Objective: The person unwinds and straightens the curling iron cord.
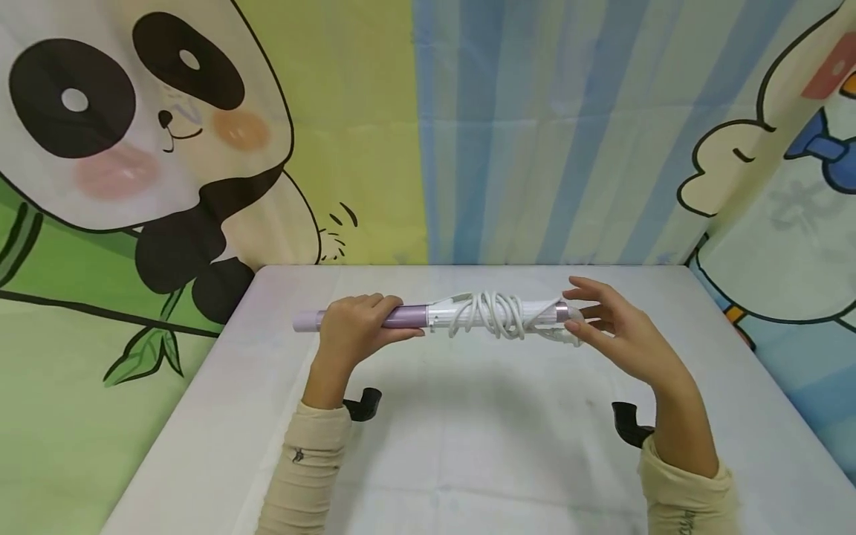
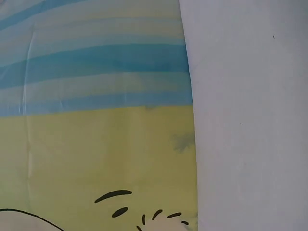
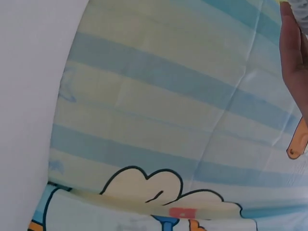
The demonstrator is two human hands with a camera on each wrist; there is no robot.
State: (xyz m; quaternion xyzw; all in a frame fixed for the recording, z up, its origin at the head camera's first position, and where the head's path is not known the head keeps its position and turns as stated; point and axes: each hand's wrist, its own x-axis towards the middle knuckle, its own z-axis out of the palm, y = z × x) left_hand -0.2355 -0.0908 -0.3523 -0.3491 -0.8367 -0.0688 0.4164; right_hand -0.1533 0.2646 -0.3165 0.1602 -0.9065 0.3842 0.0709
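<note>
Nearest are two cream sleeves (image 1: 304, 468) coming up over the white table (image 1: 481, 461). The left hand (image 1: 354, 327) has its fingers curled round the purple barrel of a curling iron (image 1: 428, 316), which it holds level above the table, its pale tip poking out past the hand on the left. The white cord (image 1: 491, 313) is wound in loose loops round the iron's white handle. At that far end the right hand (image 1: 611, 327) is spread, fingers loose, thumb and fingertips just touching the cord end; whether it pinches I cannot tell. Behind the table hang a panda sheet (image 1: 134, 148) and a striped curtain (image 1: 535, 126).
</note>
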